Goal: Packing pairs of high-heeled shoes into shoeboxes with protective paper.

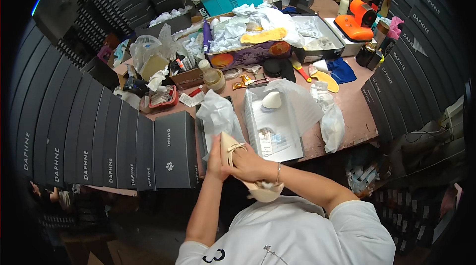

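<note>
Between my two hands, in front of my chest, is a beige pointed-toe shoe (pixel 267 194) with a thin bow near its toe. My left hand (pixel 216 162) closes along the toe side. My right hand (pixel 249 165) wraps over the shoe's upper, its fingers partly hidden. The toe points away from me and the heel end hangs nearer my body. Just beyond the hands, an open shoe box (pixel 288 155) holds a rounded white piece (pixel 271 100), small packets and translucent wrapping paper (pixel 297 103). Left of it, crumpled white tissue paper (pixel 218 112) lies over a dark box part.
Dark shoe boxes (pixel 174 151) line my left, and a tall stack (pixel 396 81) rises at right. Farther back stand a paper-filled purple carton (pixel 248 59), a glue bottle (pixel 212 77), an orange device (pixel 356 21) and yellow insoles (pixel 326 81). A tissue bundle (pixel 332 127) sits near the table edge.
</note>
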Demonstrator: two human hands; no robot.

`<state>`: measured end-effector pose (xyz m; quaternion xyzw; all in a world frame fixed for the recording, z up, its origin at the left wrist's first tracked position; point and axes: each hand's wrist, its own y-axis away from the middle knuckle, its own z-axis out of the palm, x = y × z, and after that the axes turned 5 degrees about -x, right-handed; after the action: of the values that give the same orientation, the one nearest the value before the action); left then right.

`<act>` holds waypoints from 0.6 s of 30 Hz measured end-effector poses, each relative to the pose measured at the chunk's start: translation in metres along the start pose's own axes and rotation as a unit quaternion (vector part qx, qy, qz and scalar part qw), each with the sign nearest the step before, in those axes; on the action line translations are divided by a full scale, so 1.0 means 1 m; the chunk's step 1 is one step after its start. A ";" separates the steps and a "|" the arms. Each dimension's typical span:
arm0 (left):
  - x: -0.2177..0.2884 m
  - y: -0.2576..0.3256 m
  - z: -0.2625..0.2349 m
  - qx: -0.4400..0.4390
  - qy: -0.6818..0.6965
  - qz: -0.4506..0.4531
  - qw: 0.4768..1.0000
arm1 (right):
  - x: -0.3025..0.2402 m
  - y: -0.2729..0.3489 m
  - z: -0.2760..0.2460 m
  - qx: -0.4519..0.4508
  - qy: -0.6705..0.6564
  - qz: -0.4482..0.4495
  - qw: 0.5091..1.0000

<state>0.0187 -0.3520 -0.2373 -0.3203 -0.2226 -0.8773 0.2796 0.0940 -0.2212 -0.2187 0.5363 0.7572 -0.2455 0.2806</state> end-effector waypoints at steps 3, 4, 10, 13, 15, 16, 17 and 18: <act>-0.016 -0.027 0.006 0.122 -0.013 0.020 0.992 | -0.005 -0.007 -0.016 -0.071 -0.074 0.100 0.990; -0.009 -0.029 0.018 0.142 0.007 0.018 0.990 | 0.016 -0.011 0.009 0.016 -0.064 0.064 0.996; 0.007 -0.010 0.015 0.120 -0.063 0.056 0.989 | -0.015 -0.016 -0.029 -0.119 -0.142 0.043 0.982; 0.004 -0.016 0.015 0.094 -0.071 0.049 0.992 | -0.012 0.009 -0.020 -0.014 -0.157 -0.011 0.987; -0.001 -0.022 0.015 0.077 -0.050 0.030 0.995 | -0.004 0.017 -0.012 0.016 -0.162 -0.052 0.985; -0.006 -0.026 0.020 0.121 -0.072 0.032 0.989 | 0.006 0.009 -0.007 0.024 -0.120 -0.026 0.992; -0.009 -0.028 0.022 0.118 -0.040 0.035 0.992 | 0.011 0.001 -0.008 -0.009 -0.115 0.010 0.993; -0.008 -0.027 0.021 0.117 -0.011 0.040 0.992 | 0.012 -0.008 -0.009 -0.042 -0.111 0.043 0.992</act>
<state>0.0162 -0.3166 -0.2341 -0.3039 -0.3132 -0.8298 0.3477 0.0815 -0.2098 -0.2200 0.5251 0.7076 -0.2592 0.3954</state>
